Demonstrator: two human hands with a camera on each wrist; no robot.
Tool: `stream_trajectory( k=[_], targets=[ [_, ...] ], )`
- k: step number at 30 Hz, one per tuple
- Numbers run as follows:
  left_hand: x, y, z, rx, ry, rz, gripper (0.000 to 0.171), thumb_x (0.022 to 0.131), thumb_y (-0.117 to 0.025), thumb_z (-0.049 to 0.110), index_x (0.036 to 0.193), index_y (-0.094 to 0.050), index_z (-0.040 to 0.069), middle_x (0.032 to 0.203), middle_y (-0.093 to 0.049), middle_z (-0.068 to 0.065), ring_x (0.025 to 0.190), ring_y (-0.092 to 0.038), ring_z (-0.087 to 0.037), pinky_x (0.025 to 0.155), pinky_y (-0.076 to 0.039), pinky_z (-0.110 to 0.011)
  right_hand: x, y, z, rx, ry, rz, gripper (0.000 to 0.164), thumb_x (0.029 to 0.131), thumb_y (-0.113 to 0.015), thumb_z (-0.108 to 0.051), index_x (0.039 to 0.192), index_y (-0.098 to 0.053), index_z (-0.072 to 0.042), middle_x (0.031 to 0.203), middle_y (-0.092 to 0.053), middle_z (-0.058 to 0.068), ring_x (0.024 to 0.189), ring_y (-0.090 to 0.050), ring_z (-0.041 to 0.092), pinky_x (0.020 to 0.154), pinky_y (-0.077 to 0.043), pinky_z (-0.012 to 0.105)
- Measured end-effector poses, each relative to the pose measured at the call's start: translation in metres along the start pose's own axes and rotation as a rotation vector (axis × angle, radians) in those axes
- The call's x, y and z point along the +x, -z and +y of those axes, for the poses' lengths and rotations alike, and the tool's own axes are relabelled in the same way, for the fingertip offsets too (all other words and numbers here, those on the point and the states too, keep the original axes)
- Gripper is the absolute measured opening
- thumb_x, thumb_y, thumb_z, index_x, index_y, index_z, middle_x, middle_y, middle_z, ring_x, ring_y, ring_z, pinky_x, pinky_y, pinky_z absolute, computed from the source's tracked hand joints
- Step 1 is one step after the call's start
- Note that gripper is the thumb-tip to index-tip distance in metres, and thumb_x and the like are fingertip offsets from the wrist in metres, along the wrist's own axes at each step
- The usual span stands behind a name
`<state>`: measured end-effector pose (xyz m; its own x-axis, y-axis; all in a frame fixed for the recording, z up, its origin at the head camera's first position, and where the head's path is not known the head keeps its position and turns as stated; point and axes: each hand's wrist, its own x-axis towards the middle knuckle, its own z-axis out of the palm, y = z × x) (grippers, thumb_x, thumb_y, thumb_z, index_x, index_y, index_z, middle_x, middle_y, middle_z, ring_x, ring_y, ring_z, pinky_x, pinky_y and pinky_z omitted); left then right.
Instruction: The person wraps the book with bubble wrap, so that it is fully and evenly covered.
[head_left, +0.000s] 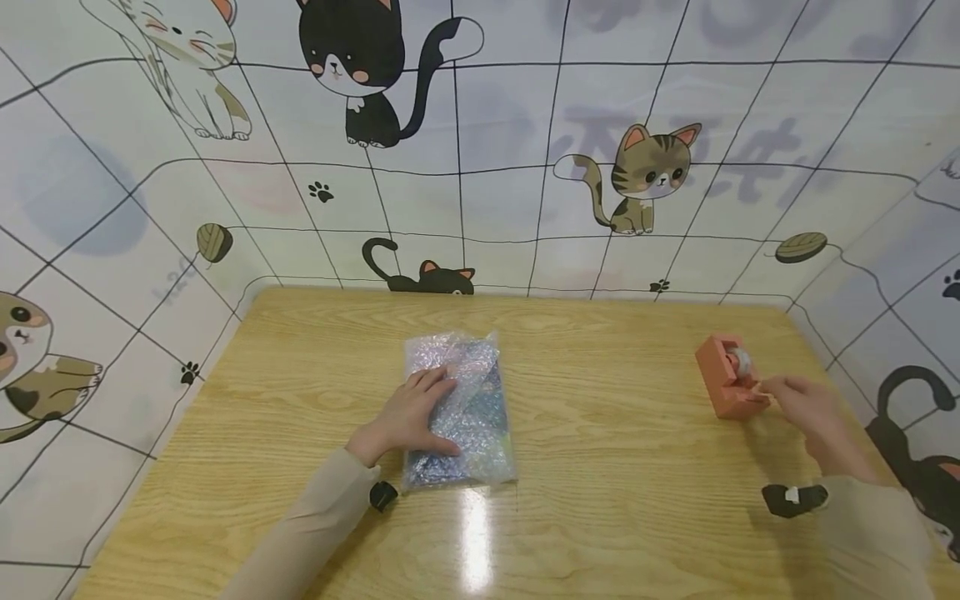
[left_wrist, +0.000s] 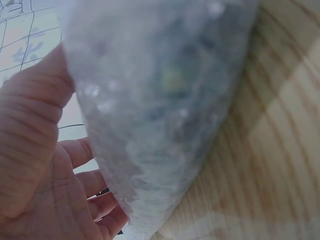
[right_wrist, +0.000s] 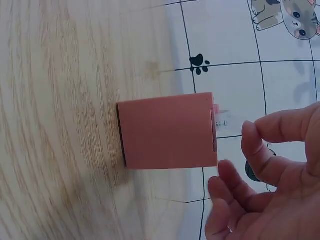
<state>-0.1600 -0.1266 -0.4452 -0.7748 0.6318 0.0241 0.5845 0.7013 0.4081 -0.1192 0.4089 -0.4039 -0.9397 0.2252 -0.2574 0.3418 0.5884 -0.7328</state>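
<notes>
Fingers, left hand (head_left: pixel 407 417): spread on bubble-wrapped package (head_left: pixel 482 408), near middle of tabletop (head_left: pixel 600 475). Right hand (head_left: pixel 808 408): fingers at front of coral tape dispenser (head_left: pixel 720 387), tabletop's right side; whether pinching tape (head_left: pixel 742 362), cannot tell.

Wood-grain counter (head_left: pixel 600 508) w/ glare streak (head_left: pixel 475 542) toward near side. White grid-lined wall covering (head_left: pixel 510 117), back + both sides; cartoon prints incl. b/w cat (head_left: pixel 356 42), striped cat (head_left: pixel 648 175) to its R, yarn balls (head_left: pixel 214 242), paw prints (head_left: pixel 321 193), black cat (head_left: pixel 423 283) just above counter's back edge.
</notes>
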Motion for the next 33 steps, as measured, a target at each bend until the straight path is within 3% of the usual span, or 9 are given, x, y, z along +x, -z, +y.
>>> stream_trajectory(
  k=[2,6,9,11,14,20,24,26,33],
  targets=[
    [-0.001,0.0,0.0,-0.002,-0.004,0.008,0.098,0.063,-0.081,0.051,0.137,-0.043,-0.001,0.147,-0.03,-0.024,0.131,-0.029,-0.043,0.101,-0.032,-0.058,0.001,0.0,0.001,-0.017,0.011,0.04,0.046,0.097,-0.04,-0.032,0.101,-0.056,0.01,0.108,-0.054,0.021,0.099,-0.045,0.037,0.073,-0.042,0.048],
    [-0.001,0.0,0.0,-0.006,0.002,0.008,0.098,0.063,-0.081,0.051,0.137,-0.043,0.0,0.147,-0.029,-0.024,0.132,-0.028,-0.043,0.1,-0.033,-0.059,0.008,0.0,0.011,-0.062,0.017,0.077,0.041,0.094,-0.045,-0.031,0.082,-0.062,0.005,0.073,-0.058,-0.001,0.07,-0.052,0.015,0.061,-0.042,0.035],
    [-0.002,0.0,0.0,-0.006,0.008,0.004,0.098,0.063,-0.081,0.052,0.138,-0.042,0.0,0.148,-0.028,-0.023,0.133,-0.027,-0.042,0.101,-0.032,-0.059,0.011,-0.001,0.016,-0.046,-0.016,0.074,0.042,0.094,-0.047,-0.031,0.08,-0.063,0.004,0.064,-0.059,-0.001,0.06,-0.056,0.011,0.057,-0.043,0.03],
    [-0.002,0.0,-0.001,-0.008,0.006,0.005,0.098,0.064,-0.081,0.051,0.138,-0.043,0.0,0.148,-0.028,-0.023,0.133,-0.027,-0.043,0.101,-0.031,-0.059,0.01,-0.003,0.016,-0.036,-0.011,0.06,0.045,0.095,-0.046,-0.031,0.089,-0.062,0.011,0.066,-0.063,0.001,0.06,-0.061,0.014,0.059,-0.044,0.028],
    [-0.001,0.0,-0.001,-0.008,0.005,0.003,0.098,0.064,-0.081,0.051,0.138,-0.042,0.0,0.148,-0.028,-0.023,0.133,-0.027,-0.043,0.102,-0.03,-0.058,0.008,-0.006,0.018,-0.017,-0.004,0.043,0.048,0.096,-0.043,-0.032,0.101,-0.058,0.014,0.071,-0.069,0.002,0.063,-0.066,0.015,0.065,-0.046,0.033],
    [-0.001,0.0,0.0,-0.012,0.002,0.002,0.098,0.063,-0.081,0.05,0.137,-0.043,-0.001,0.147,-0.029,-0.024,0.133,-0.027,-0.043,0.103,-0.03,-0.058,0.017,-0.009,0.035,-0.007,-0.045,0.071,0.047,0.096,-0.043,-0.042,0.099,-0.059,0.003,0.078,-0.071,0.001,0.07,-0.067,0.01,0.074,-0.046,0.044],
    [-0.001,0.001,0.001,-0.018,0.016,-0.007,0.098,0.063,-0.081,0.05,0.138,-0.042,-0.001,0.148,-0.028,-0.024,0.133,-0.026,-0.044,0.103,-0.029,-0.058,0.028,-0.011,0.057,-0.032,0.013,0.128,0.043,0.096,-0.042,-0.041,0.098,-0.056,0.0,0.077,-0.069,-0.008,0.071,-0.066,0.005,0.06,-0.05,0.031],
    [-0.001,0.001,0.001,-0.019,0.024,-0.011,0.099,0.064,-0.081,0.05,0.138,-0.042,-0.001,0.148,-0.027,-0.024,0.133,-0.025,-0.044,0.103,-0.029,-0.059,0.034,-0.012,0.07,-0.028,0.051,0.14,0.04,0.096,-0.041,-0.04,0.096,-0.055,-0.002,0.076,-0.067,-0.013,0.069,-0.064,0.0,0.049,-0.045,0.023],
    [-0.001,0.002,0.003,-0.018,0.022,-0.014,0.098,0.064,-0.081,0.05,0.138,-0.042,-0.002,0.148,-0.028,-0.025,0.133,-0.026,-0.044,0.103,-0.029,-0.058,0.037,-0.018,0.099,0.124,0.102,0.11,0.04,0.099,-0.041,-0.037,0.093,-0.049,0.002,0.084,-0.066,-0.024,0.077,-0.062,-0.008,0.058,-0.046,0.016]
  ],
)
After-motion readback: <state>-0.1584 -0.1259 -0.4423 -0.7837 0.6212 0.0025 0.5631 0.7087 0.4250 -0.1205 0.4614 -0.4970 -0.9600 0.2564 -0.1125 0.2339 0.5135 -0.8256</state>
